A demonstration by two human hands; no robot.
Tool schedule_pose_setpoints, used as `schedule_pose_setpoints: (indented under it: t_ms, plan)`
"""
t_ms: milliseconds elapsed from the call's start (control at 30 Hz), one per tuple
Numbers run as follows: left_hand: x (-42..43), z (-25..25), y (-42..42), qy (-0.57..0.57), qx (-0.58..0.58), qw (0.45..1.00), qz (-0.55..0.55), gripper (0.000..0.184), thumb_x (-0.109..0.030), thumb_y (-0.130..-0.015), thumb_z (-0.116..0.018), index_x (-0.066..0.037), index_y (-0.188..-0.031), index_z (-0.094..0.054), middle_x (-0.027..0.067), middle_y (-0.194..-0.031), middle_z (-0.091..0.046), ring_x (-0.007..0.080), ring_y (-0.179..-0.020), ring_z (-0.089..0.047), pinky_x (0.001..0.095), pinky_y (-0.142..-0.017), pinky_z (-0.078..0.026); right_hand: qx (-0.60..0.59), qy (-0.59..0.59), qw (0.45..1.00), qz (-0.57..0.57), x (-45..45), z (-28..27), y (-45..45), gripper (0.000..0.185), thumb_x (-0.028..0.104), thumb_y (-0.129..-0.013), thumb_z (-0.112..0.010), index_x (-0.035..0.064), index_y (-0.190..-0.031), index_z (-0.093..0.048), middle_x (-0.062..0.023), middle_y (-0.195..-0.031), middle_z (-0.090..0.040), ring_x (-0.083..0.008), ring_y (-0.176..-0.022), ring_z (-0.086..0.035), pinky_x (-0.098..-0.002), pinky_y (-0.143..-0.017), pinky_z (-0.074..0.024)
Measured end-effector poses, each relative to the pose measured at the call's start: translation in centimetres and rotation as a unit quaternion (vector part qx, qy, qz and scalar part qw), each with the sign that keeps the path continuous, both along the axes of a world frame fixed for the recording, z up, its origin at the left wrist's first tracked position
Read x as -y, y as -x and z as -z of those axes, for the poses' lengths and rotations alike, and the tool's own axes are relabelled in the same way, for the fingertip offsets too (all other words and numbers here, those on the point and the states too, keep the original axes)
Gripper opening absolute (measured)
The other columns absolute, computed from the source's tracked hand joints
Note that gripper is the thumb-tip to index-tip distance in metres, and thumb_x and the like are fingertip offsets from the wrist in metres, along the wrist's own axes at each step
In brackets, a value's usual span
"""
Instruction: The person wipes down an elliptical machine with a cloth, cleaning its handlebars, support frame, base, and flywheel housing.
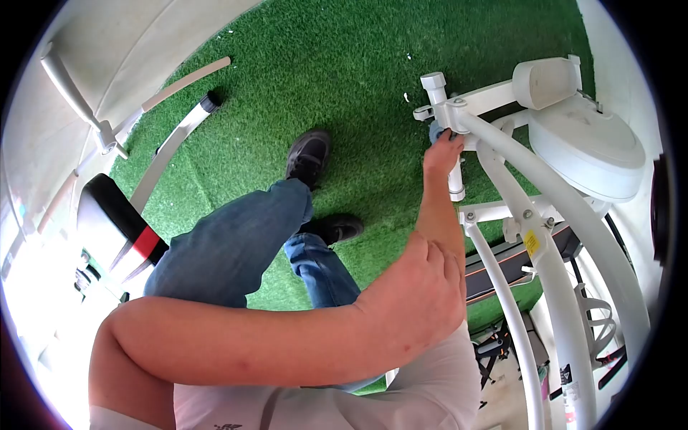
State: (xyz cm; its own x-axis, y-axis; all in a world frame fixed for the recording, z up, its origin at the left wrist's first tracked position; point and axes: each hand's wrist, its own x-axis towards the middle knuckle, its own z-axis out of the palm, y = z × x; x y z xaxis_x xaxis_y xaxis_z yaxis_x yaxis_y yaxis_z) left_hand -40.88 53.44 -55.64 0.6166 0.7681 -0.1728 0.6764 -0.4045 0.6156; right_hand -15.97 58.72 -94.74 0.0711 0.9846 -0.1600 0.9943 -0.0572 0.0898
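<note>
My right hand [445,149] reaches down to the white metal frame of an exercise machine [453,115], near its lower joint. A bit of blue-grey cloth [434,131] shows beside my fingers, pressed against the white tube; most of it is hidden by the hand. My left arm crosses in front of my body. The left hand [426,287] lies over my right arm near the elbow, its fingers curled round it.
Green artificial turf [344,79] covers the floor under my black shoes [309,156]. A padded bench with a black and red end [118,218] stands at left. Thick white tubes [559,315] and a white rounded housing [588,147] rise at right, with a treadmill [494,272] behind.
</note>
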Motion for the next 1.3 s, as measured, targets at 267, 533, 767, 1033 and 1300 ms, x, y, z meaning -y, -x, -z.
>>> schedule_pose_setpoints:
  t_ms: [267,533,767,1033,1300]
  plan:
    - [0.1,-0.1,0.2,-0.02,0.019,0.999,-0.022,0.038,-0.019,-0.072,-0.062,0.008,-0.098,-0.067,0.0148,-0.085,-0.066,0.0248,-0.08,-0.061,0.0353,-0.076,-0.047,-0.14,-0.124,0.978,-0.09,-6.1,2.9,8.0,0.07,0.011,-0.084,-0.063,0.0028,-0.148,-0.036,-0.0279,-0.155,-0.026,-0.0496,-0.138,-0.032,-0.0563,-0.114,-0.0276]
    - [-0.3,0.2,0.3,-0.003,0.018,1.0,-0.01,0.039,-0.02,-0.073,-0.06,0.008,-0.099,-0.066,0.0145,-0.084,-0.066,0.0243,-0.08,-0.06,0.0344,-0.073,-0.046,-0.156,-0.045,0.985,-0.057,-6.2,2.3,5.8,0.073,0.02,-0.084,-0.066,0.0052,-0.149,-0.034,-0.0229,-0.152,-0.034,-0.0485,-0.132,-0.04,-0.0581,-0.111,-0.0308]
    - [-0.2,0.1,0.5,0.011,0.019,1.0,0.01,0.036,-0.019,-0.073,-0.06,0.008,-0.096,-0.066,0.0144,-0.086,-0.066,0.0232,-0.078,-0.059,0.0342,-0.07,-0.044,-0.116,0.027,0.993,-0.026,-3.6,0.2,5.8,0.073,0.008,-0.083,-0.062,-0.0028,-0.148,-0.033,-0.024,-0.154,-0.032,-0.0419,-0.141,-0.032,-0.0478,-0.117,-0.0283]
    - [0.1,0.3,0.1,0.009,0.006,1.0,0.02,0.035,-0.019,-0.073,-0.06,0.007,-0.095,-0.067,0.0148,-0.086,-0.066,0.0228,-0.077,-0.059,0.0336,-0.068,-0.043,-0.079,0.035,0.978,-0.188,-0.8,-0.5,6.7,0.062,0.007,-0.083,-0.057,-0.0059,-0.142,-0.041,-0.0158,-0.16,-0.022,-0.038,-0.137,-0.038,-0.0451,-0.115,-0.0313]
    - [-0.5,0.2,1.0,0.008,-0.002,1.0,0.029,0.039,-0.019,-0.073,-0.061,0.008,-0.1,-0.065,0.0127,-0.083,-0.064,0.0214,-0.077,-0.059,0.033,-0.068,-0.044,-0.209,0.019,0.978,0.006,0.5,0.1,3.6,0.063,-0.006,-0.071,-0.06,-0.0021,-0.133,-0.052,-0.0201,-0.135,-0.053,-0.0432,-0.123,-0.047,-0.0473,-0.109,-0.0375]
